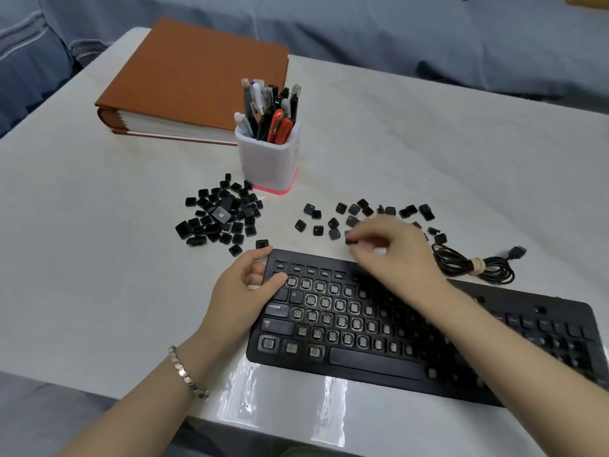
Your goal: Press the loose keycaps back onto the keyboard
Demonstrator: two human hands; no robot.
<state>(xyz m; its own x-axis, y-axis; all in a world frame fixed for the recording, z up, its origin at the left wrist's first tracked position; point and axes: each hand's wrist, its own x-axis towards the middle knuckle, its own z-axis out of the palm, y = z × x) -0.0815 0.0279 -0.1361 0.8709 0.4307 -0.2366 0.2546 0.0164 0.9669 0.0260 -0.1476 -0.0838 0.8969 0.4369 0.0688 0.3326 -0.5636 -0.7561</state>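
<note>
A black keyboard (362,361) lies on the white table, most of its key sockets bare; a few keys at its left side and the space bar are on. A heap of black keycaps (220,214) sits behind its left end, and a scattered row of keycaps (333,222) lies behind its middle. My left hand (244,291) grips the keyboard's upper left corner, thumb on top. My right hand (392,249) hovers blurred over the scattered row, its fingertips pinching a keycap (352,240).
A white pen cup (268,159) full of pens stands behind the keycaps. A brown album (194,77) lies at the back left. The keyboard's coiled black cable (474,265) rests to the right. Blue fabric lies beyond the table.
</note>
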